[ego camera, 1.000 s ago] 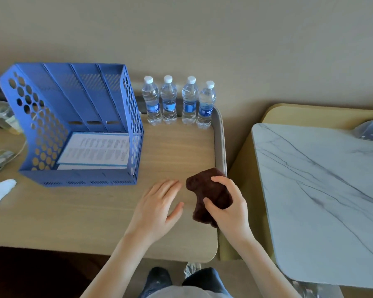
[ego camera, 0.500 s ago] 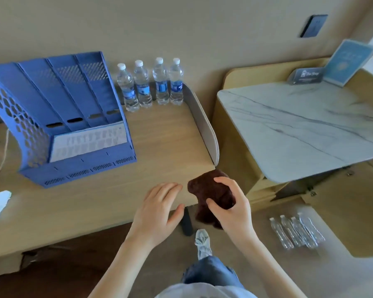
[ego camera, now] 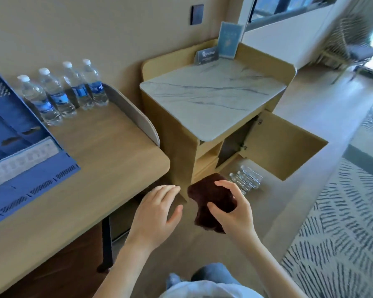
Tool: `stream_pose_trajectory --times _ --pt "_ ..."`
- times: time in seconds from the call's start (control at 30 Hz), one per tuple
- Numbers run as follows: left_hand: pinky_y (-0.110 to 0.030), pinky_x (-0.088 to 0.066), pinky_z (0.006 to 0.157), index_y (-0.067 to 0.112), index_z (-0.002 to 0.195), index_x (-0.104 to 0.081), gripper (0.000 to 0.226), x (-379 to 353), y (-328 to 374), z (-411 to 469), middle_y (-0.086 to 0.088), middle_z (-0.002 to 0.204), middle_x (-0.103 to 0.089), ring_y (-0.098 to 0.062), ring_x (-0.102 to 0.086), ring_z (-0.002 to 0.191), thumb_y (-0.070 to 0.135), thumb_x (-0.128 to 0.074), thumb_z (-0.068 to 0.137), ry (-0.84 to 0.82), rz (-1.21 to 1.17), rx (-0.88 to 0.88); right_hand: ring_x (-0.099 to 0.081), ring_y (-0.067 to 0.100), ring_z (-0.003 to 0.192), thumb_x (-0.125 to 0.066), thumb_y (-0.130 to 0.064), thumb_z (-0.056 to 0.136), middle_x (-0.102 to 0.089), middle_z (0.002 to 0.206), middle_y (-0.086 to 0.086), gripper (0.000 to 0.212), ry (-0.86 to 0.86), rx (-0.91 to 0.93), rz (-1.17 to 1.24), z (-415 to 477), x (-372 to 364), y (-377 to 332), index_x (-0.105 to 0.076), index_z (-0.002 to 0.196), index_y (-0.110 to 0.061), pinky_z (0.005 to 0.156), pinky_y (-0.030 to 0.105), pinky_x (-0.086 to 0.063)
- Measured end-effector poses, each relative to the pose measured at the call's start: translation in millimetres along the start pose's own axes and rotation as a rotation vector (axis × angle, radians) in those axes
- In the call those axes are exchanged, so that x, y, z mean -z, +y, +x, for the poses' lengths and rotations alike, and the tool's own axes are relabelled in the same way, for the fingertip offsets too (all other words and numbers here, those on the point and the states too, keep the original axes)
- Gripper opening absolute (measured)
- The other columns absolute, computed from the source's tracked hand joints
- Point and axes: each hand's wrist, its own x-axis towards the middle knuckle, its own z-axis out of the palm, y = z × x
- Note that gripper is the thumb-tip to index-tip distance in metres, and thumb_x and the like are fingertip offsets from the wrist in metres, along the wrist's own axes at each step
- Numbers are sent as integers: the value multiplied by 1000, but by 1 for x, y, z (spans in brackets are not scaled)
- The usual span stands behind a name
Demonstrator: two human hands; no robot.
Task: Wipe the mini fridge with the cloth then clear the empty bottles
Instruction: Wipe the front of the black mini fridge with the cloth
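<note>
Off the desk's corner now, the brown cloth hangs bunched in the right hand, which grips it with curled fingers; a second ago it lay on the desktop. The left hand has lifted too, relaxed and holding nothing. The person has turned to the marble-topped cabinet, its door open, so wiping looks next, though I cannot make out the mini fridge inside. Empty bottles lie on the floor right before the opening.

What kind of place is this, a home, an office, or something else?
Probably a hotel room: four capped water bottles lined up on the desk, printed cards standing on the marble-topped cabinet, and a patterned rug beside it.
</note>
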Motion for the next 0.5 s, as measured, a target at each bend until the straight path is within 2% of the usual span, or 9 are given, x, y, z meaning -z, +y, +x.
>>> stream_pose_trajectory --times 0.13,0.3,0.5 --pt "-33 -47 104 19 130 -65 55 -19 30 11 2 132 -65 -16 -57 126 51 -38 95 -40 -28 -105 -61 19 115 -79 3 75 -66 119 -4 55 128 -34 11 -18 40 9 -64 114 -33 97 45 -54" --pt "-30 -48 95 15 121 -71 40 -55 73 18 -2 122 -70 -19 -66 114 37 -60 89 -89 -41 -238 -63 17 112 -79 2 74 -67 115 -2 55 294 -109 -17 -52 92 30 -64 115 -32 95 48 -54" --pt "-33 -49 101 16 127 -66 47 -97 145 6 3 126 -67 -15 -60 120 41 -45 94 -200 -58 -356 -64 18 106 -78 1 75 -66 111 2 52 425 -220 11 -101 162 55 -66 111 -34 92 48 -54"
